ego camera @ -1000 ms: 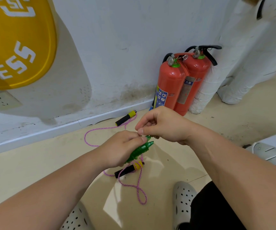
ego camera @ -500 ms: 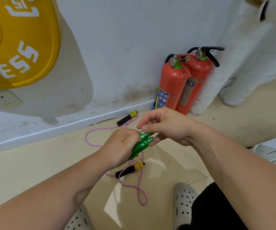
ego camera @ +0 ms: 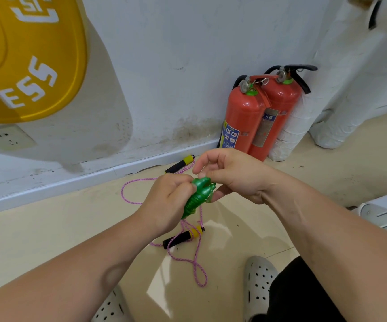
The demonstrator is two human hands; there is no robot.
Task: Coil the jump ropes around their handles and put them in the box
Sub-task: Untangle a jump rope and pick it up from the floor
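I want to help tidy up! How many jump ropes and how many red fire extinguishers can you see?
Jump ropes: 2, the green jump rope held by the left hand and right hand, and the pink jump rope on the floor
Red fire extinguishers: 2
Total: 4

White wall [ego camera: 187,54], beige floor [ego camera: 48,228], fire extinguishers [ego camera: 243,119]

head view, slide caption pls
Left hand and right hand hold a coiled green rope; pink jump rope lies loose below.
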